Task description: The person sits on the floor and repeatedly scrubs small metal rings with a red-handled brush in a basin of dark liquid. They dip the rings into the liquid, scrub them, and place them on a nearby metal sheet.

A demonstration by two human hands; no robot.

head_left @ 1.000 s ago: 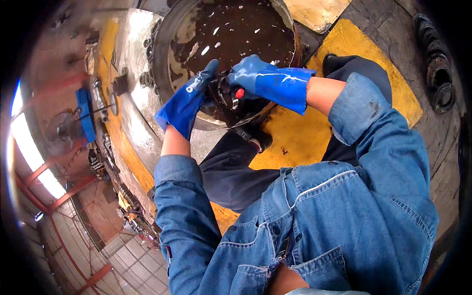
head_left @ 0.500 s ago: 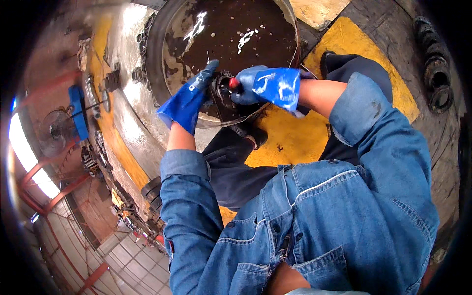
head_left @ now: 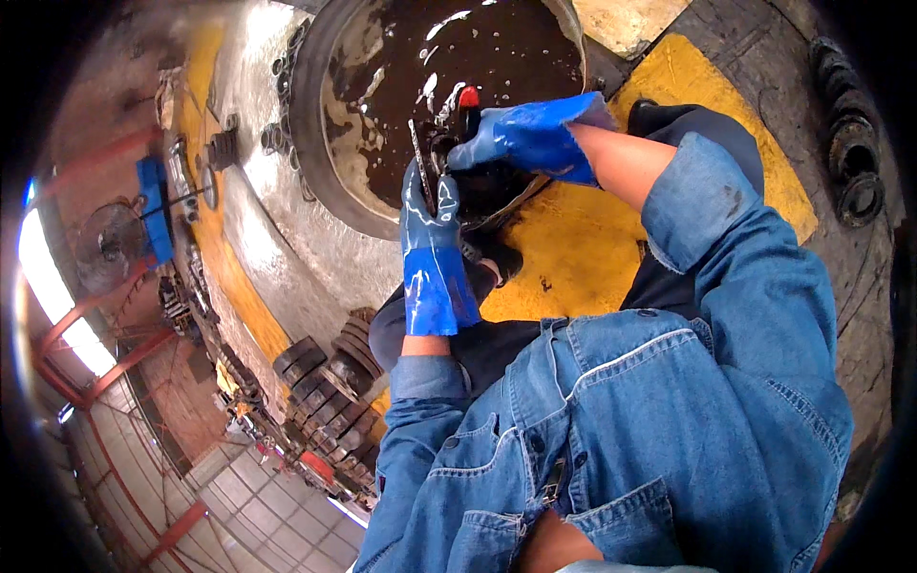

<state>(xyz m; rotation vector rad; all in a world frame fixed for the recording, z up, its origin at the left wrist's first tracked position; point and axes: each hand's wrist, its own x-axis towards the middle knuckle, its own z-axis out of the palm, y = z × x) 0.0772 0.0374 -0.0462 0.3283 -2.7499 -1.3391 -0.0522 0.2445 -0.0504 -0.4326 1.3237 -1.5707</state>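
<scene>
Both my hands wear wet blue rubber gloves and are over the near side of a large round metal tub (head_left: 315, 162) of dark, oily liquid (head_left: 401, 48). My left hand (head_left: 430, 215) is closed on a dark, greasy metal part (head_left: 417, 153) whose thin, light edge sticks up past the fingers. Beside it, my right hand (head_left: 487, 138) is wrapped round a dark tool with a red end (head_left: 468, 96), which points away from me. The tool's working end is hidden near the part, and its exact kind does not show.
Yellow mats (head_left: 564, 258) lie under and beside my legs. Black rings (head_left: 850, 143) line the floor at right. More ring parts (head_left: 274, 138) stand left of the tub, with stacked dark parts (head_left: 325, 392) farther down and a fan (head_left: 110, 244) at far left.
My left hand has moved right and nearer to me, turning from spread over the part to gripping its near side. The right hand has lifted the red-ended tool away from me.
</scene>
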